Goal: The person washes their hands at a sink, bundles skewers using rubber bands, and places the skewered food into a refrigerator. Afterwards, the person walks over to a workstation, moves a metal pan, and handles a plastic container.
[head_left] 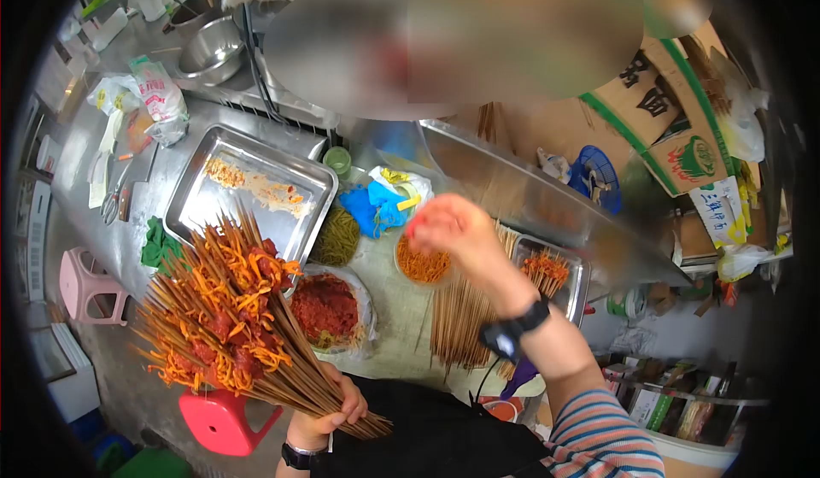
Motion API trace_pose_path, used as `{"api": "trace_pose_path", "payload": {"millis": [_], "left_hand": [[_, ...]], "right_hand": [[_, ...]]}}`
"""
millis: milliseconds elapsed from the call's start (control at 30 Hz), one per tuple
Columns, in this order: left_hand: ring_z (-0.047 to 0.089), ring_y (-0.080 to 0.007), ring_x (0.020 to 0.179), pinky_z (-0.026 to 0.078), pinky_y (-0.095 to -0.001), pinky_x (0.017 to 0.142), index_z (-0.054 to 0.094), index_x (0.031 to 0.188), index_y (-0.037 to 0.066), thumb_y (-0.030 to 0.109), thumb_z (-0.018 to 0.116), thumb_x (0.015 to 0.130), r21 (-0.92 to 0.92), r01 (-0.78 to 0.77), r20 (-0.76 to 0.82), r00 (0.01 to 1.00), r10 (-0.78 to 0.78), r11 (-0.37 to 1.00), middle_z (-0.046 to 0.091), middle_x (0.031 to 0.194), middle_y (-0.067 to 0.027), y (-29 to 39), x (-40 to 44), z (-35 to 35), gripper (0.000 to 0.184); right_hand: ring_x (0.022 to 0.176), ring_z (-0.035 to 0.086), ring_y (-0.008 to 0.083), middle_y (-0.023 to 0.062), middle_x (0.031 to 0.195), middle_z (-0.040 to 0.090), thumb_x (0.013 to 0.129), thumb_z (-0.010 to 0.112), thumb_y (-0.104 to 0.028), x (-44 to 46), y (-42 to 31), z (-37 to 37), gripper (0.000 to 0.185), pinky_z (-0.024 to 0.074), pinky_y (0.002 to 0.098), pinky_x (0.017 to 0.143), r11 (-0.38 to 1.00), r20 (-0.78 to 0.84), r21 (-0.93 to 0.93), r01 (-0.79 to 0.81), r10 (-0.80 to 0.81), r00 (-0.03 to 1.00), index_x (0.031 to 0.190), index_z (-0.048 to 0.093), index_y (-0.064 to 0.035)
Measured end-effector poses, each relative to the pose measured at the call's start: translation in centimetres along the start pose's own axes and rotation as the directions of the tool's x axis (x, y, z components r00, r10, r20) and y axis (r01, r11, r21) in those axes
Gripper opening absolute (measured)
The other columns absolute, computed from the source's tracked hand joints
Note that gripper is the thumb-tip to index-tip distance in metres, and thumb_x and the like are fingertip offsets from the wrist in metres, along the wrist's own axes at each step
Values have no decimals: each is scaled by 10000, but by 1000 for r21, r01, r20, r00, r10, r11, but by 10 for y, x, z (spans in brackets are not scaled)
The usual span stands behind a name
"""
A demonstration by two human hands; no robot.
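Near left: loaded skewer bundle (226,307) is gripped by closed left hand (342,399) | Right hand (457,232) is half-curled near orange shreds (423,264); anything held cannot be told | Skewer gathering is seemingly underway; steady bundle support is called for next

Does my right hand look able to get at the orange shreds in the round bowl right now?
Probably yes: your right hand appears right beside the orange shreds, and nothing seems to lie over them.
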State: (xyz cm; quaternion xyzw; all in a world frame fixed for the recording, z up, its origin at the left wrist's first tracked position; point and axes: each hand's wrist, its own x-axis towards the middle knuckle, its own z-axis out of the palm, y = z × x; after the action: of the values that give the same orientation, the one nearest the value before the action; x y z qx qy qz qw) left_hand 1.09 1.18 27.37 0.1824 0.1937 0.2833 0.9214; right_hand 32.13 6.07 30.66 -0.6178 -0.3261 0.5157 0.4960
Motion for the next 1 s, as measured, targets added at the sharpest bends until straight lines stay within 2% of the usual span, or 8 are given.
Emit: {"api": "trace_pose_path", "payload": {"millis": [200,300,567,633,700,767,833,1000], "left_hand": [[526,-188,635,457,-371,665,406,1144,120,134,775,694,60,37,127,991,-44,998,492,727,-47,8,10,16,582],[525,-188,641,461,-368,667,396,1155,118,137,776,693,102,46,211,975,-67,994,488,725,-46,9,14,35,599],[527,-179,634,480,-359,666,377,1159,127,148,782,683,222,73,304,942,-140,972,494,733,-45,-12,5,84,625],[480,-157,566,454,-335,592,355,1144,111,175,770,673,249,6,360,928,-99,968,448,679,-27,-27,10,104,631],[502,-169,572,477,-346,623,370,1134,123,137,769,669,220,37,361,925,-116,975,467,690,-32,-43,7,114,613],[494,-168,560,475,-338,619,360,1111,115,132,762,667,221,-11,362,930,-71,975,462,677,-33,-48,-12,117,599],[491,-167,550,471,-333,589,345,1104,109,125,753,668,202,-28,408,911,-58,979,462,670,-32,-59,-20,130,597],[475,-132,510,461,-299,527,341,1142,112,144,739,684,188,-177,395,914,91,966,441,645,-3,-84,-40,153,608]], "right_hand": [[740,638,296,174,881,615,817,643,-28,-150,-128,46,90,525,361,686,793,344,194,578,-606,717,745,623,21],[755,657,335,261,920,629,895,576,-137,-186,-149,72,212,556,394,630,312,206,565,764,-950,235,919,602,72],[683,639,330,261,870,612,867,556,0,-289,-178,48,86,544,374,547,253,238,403,880,-957,167,867,571,85],[594,593,278,226,793,590,867,547,9,-294,-179,34,81,467,342,449,64,306,476,877,-947,-97,813,550,70],[524,531,238,165,727,563,878,537,-18,-323,-179,21,133,390,306,425,42,81,348,937,-997,14,755,541,30],[713,618,327,157,844,619,836,606,-62,-358,-176,9,100,505,437,712,136,232,-155,979,-958,170,744,602,-22],[735,623,312,138,806,629,842,587,-78,-369,-147,-9,119,491,454,723,226,-133,-351,909,-973,191,727,584,-50],[625,561,221,18,718,577,907,458,-153,-419,-140,-42,243,455,384,644,122,325,610,783,-940,-106,668,496,-131]]}}
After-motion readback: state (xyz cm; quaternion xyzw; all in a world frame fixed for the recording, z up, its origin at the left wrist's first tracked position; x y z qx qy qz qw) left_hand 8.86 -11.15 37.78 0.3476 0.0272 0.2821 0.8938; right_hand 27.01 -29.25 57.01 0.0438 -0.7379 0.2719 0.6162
